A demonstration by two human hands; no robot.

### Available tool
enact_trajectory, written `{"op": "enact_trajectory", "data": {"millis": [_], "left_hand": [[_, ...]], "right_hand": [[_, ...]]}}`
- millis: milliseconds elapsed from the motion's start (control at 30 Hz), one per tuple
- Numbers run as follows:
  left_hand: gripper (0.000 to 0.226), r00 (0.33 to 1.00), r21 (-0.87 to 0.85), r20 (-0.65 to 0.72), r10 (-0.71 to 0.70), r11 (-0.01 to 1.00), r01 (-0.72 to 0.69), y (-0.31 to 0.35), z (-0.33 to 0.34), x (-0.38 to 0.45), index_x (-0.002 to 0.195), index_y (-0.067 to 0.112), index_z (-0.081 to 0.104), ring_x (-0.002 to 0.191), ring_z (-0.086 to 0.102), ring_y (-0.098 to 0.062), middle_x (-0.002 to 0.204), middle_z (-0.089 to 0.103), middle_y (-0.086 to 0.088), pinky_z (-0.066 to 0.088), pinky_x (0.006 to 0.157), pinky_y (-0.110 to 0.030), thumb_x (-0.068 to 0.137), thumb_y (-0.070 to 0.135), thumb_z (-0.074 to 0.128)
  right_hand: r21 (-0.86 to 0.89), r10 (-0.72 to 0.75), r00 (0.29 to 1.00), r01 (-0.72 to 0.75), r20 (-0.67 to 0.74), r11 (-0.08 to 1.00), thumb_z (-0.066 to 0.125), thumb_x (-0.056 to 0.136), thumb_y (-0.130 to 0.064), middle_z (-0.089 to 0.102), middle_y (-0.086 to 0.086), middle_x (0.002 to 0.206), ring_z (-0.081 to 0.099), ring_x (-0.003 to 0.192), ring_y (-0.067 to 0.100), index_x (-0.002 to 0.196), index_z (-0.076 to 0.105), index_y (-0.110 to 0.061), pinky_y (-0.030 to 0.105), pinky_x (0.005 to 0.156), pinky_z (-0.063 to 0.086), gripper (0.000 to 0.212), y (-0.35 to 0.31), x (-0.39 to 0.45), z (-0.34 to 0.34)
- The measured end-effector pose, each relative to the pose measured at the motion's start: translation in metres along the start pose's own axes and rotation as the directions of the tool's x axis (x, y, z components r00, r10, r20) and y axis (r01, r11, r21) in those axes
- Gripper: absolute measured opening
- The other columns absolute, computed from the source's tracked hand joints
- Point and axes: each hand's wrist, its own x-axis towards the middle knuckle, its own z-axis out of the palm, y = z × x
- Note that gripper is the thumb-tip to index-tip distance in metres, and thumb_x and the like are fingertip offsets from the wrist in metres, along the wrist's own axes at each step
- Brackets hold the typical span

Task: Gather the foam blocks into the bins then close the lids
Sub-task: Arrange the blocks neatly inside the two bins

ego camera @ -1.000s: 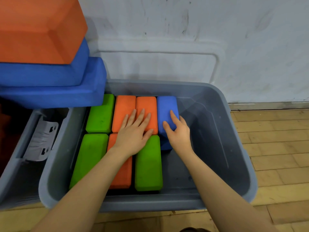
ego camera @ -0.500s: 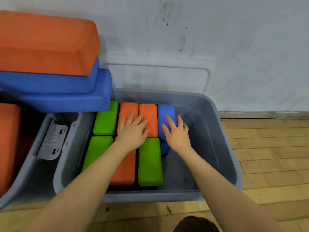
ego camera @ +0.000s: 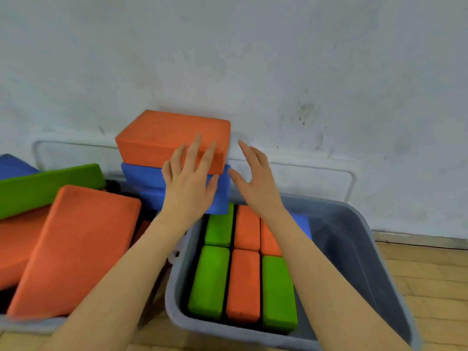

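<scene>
A grey bin point(ego camera: 354, 252) on the right holds green, orange and blue foam blocks packed side by side. Left of it, an orange block point(ego camera: 162, 138) tops a stack of two blue blocks point(ego camera: 141, 177). My left hand point(ego camera: 188, 181) is raised in front of that stack with fingers spread, its fingertips at the orange block's near face. My right hand point(ego camera: 255, 181) hovers open just right of the stack, above the bin's back edge, holding nothing.
A second bin point(ego camera: 30, 323) at the left is heaped with a large orange block point(ego camera: 73, 247), a green block point(ego camera: 48, 186) and a blue one point(ego camera: 12, 165). Two grey lids point(ego camera: 329, 171) lean against the white wall. Wooden floor lies to the right.
Both hands have lifted out of the right bin and moved up and left to the stacked blocks. The view has swung up and left, showing the left bin.
</scene>
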Motion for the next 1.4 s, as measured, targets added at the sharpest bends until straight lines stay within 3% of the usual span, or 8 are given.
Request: {"op": "enact_trajectory", "data": {"millis": [167, 400, 700, 867, 1033, 1200, 1333, 1400], "left_hand": [[0.064, 0.993, 0.156, 0.115, -0.022, 0.988, 0.004, -0.055, 0.003, 0.017, 0.14, 0.022, 0.043, 0.132, 0.034, -0.045, 0.149, 0.035, -0.011, 0.029, 0.096, -0.065, 0.081, 0.043, 0.057], [0.068, 0.989, 0.181, 0.146, -0.021, 0.983, -0.005, -0.074, 0.002, 0.025, 0.13, 0.022, 0.056, 0.117, 0.052, -0.043, 0.131, 0.057, -0.01, 0.038, 0.087, -0.065, 0.068, 0.033, 0.081], [0.079, 0.973, 0.185, 0.04, 0.227, 0.955, -0.23, -0.078, -0.023, 0.025, 0.143, 0.025, 0.029, 0.118, 0.05, -0.044, 0.146, 0.041, -0.005, 0.046, 0.092, -0.053, 0.077, 0.067, 0.041], [0.072, 0.969, 0.072, -0.038, 0.243, 0.968, -0.24, -0.085, -0.033, 0.019, 0.142, 0.019, 0.031, 0.122, 0.048, -0.045, 0.145, 0.042, -0.007, 0.048, 0.09, -0.052, 0.084, 0.062, 0.036], [0.067, 0.984, -0.04, -0.115, 0.136, 0.989, -0.142, -0.095, -0.04, 0.019, 0.143, 0.021, 0.03, 0.129, 0.04, -0.044, 0.147, 0.037, -0.004, 0.042, 0.097, -0.053, 0.09, 0.061, 0.031], [0.064, 0.982, 0.051, -0.063, 0.177, 0.983, -0.174, -0.108, -0.04, 0.024, 0.143, 0.025, 0.03, 0.13, 0.037, -0.046, 0.148, 0.038, -0.003, 0.034, 0.104, -0.059, 0.085, 0.051, 0.041], [0.063, 0.981, 0.118, -0.018, 0.195, 0.974, -0.192, -0.107, -0.029, 0.017, 0.141, 0.027, 0.033, 0.129, 0.04, -0.044, 0.146, 0.041, 0.0, 0.035, 0.104, -0.056, 0.083, 0.05, 0.041], [0.063, 0.984, 0.134, -0.024, 0.179, 0.975, -0.174, -0.108, -0.025, 0.014, 0.141, 0.026, 0.033, 0.129, 0.041, -0.043, 0.145, 0.042, 0.0, 0.036, 0.103, -0.056, 0.083, 0.049, 0.042]], "right_hand": [[0.012, -0.025, 0.99, 0.024, 0.139, 1.0, 0.064, 0.087, -0.035, 0.008, 0.007, 0.158, 0.018, 0.142, 0.022, 0.147, 0.017, -0.043, 0.037, 0.107, 0.03, 0.076, -0.012, 0.031, 0.033], [0.132, -0.035, 0.999, 0.032, 0.019, 0.991, 0.065, 0.088, -0.018, 0.029, 0.009, 0.151, 0.042, 0.13, 0.021, 0.142, 0.039, -0.026, 0.04, 0.104, 0.042, 0.06, -0.014, 0.035, 0.061], [0.055, -0.282, 0.959, 0.283, -0.035, 0.957, 0.064, 0.086, -0.02, 0.022, -0.002, 0.156, 0.027, 0.14, 0.014, 0.134, 0.037, -0.052, 0.03, 0.107, 0.033, 0.063, -0.043, 0.005, 0.034], [0.326, -0.092, 0.992, 0.117, -0.092, 0.938, 0.074, 0.081, -0.016, 0.038, -0.017, 0.144, 0.034, 0.132, -0.005, 0.137, 0.036, -0.037, 0.037, 0.109, 0.037, 0.071, -0.059, 0.003, 0.034], [0.335, -0.066, 0.996, 0.082, -0.059, 0.939, 0.07, 0.079, -0.04, 0.035, -0.015, 0.147, 0.035, 0.134, 0.0, 0.142, 0.033, -0.03, 0.026, 0.11, 0.033, 0.074, -0.054, 0.001, 0.047], [0.054, 0.1, 0.993, -0.103, 0.06, 0.993, 0.068, 0.084, -0.038, 0.024, -0.002, 0.154, 0.028, 0.138, 0.013, 0.142, 0.031, -0.037, 0.038, 0.111, 0.032, 0.069, -0.003, -0.001, 0.068], [-0.042, 0.182, 0.977, -0.178, 0.113, 0.983, 0.065, 0.072, -0.058, 0.03, 0.006, 0.149, 0.045, 0.125, 0.026, 0.141, 0.023, -0.054, 0.047, 0.097, 0.044, 0.081, 0.014, 0.01, 0.095], [-0.006, 0.184, 0.978, -0.184, 0.094, 0.983, 0.07, 0.077, -0.045, 0.035, 0.006, 0.146, 0.053, 0.113, 0.023, 0.142, 0.029, -0.047, 0.044, 0.093, 0.047, 0.076, 0.017, 0.017, 0.104]]}}
